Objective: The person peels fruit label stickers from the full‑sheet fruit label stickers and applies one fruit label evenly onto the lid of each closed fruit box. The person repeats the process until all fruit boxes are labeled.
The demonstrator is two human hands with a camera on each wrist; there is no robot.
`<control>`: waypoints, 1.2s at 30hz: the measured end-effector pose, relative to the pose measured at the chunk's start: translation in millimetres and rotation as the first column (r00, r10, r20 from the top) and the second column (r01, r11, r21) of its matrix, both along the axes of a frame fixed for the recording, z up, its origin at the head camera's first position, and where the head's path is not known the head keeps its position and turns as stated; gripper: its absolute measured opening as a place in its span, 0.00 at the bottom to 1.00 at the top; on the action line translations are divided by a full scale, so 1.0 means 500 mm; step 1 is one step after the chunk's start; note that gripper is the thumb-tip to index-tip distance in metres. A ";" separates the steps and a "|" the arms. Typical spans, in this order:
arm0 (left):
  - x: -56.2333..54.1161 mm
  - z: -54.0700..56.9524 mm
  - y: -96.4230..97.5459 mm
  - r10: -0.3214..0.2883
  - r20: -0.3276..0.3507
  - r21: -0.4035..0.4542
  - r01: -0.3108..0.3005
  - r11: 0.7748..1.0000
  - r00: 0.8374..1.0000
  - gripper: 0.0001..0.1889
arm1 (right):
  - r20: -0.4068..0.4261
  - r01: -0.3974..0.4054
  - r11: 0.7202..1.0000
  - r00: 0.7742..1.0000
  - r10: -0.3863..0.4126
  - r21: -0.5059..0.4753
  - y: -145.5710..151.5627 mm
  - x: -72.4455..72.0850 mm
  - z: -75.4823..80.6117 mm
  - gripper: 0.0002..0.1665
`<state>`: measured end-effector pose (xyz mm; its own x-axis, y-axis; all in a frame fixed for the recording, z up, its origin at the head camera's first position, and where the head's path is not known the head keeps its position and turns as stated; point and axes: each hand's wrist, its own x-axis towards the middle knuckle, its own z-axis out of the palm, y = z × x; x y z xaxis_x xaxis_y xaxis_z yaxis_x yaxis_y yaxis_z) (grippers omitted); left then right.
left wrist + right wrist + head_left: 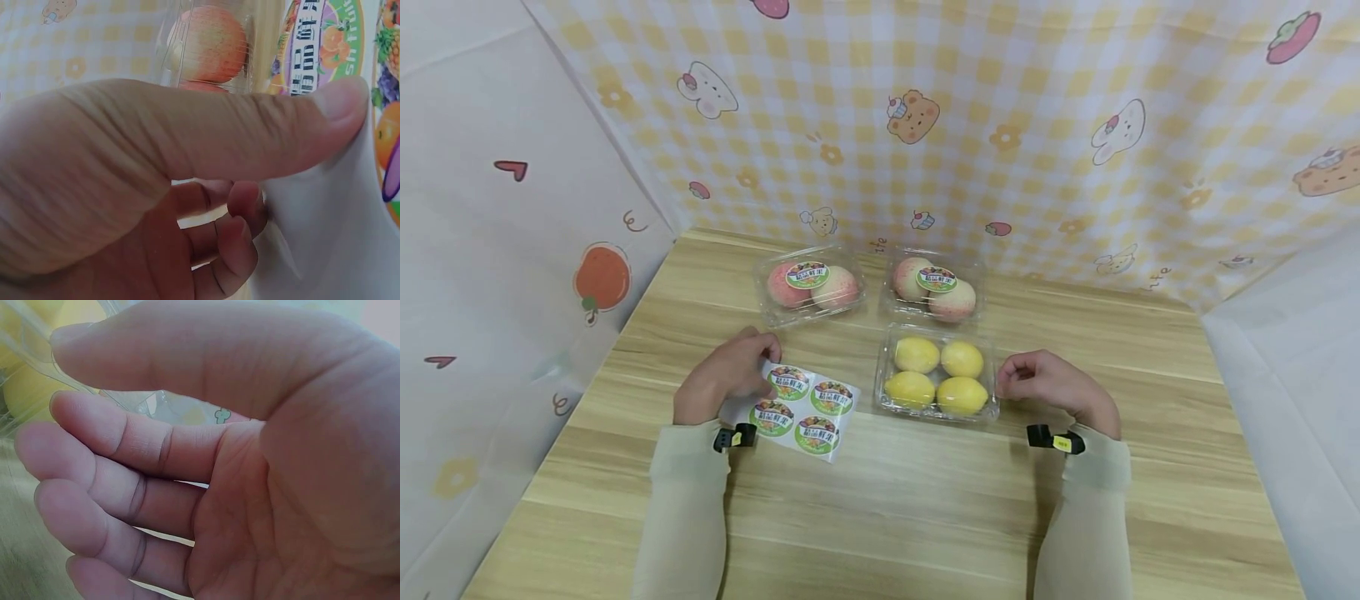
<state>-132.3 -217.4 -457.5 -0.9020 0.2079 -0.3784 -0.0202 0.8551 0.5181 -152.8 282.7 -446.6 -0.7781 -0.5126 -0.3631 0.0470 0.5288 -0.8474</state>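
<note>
My left hand (730, 375) pinches the left edge of a white sheet of round fruit stickers (805, 408); up close its thumb (294, 125) lies over the sheet, with the other fingers curled beneath. The sheet's printed labels show fruit and green rims. Right of it sits a clear plastic box of yellow lemons (936, 375). Beside that box's right edge is my right hand (1048, 385), its fingers loosely bent. In the right wrist view, the thumb tip (78, 353) overlaps the box's clear rim (37, 353), and a gap shows between thumb and index finger.
Behind stand two clear boxes of peaches, the left one (763, 304) and the right one (977, 292), each with a round sticker on its lid. A checked cloth (1015, 100) hangs at the back of the wooden table (880, 517), and white cloth (497, 275) hangs at the side.
</note>
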 end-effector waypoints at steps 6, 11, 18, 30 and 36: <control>-0.005 -0.006 -0.002 -0.033 0.001 0.021 0.033 0.999 0.999 0.23 | 0.005 0.000 1.000 1.000 0.000 -0.008 0.001 0.000 0.000 0.08; -0.003 -0.002 -0.001 -0.045 0.040 0.042 0.043 0.998 0.998 0.20 | 0.005 -0.001 1.000 1.000 0.001 -0.003 0.001 0.000 -0.001 0.08; 0.002 0.017 -0.003 -0.120 -0.032 0.090 0.122 0.988 0.992 0.08 | 0.005 0.002 1.000 1.000 -0.002 -0.005 0.000 0.001 -0.001 0.08; 0.020 0.067 -0.017 -0.095 -0.185 0.186 0.130 0.974 0.978 0.04 | -0.007 -0.005 1.000 1.000 0.005 0.004 0.002 -0.001 -0.004 0.08; 0.031 0.091 -0.019 -0.043 -0.257 0.231 0.105 0.967 0.965 0.03 | -0.017 -0.024 1.000 1.000 0.024 0.007 0.004 -0.002 -0.004 0.08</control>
<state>-116.6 -226.9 -412.1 -0.9395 0.3343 -0.0750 0.1936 0.6986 0.6888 -153.8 284.6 -448.4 -0.7719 -0.5286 -0.3532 0.0194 0.5357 -0.8442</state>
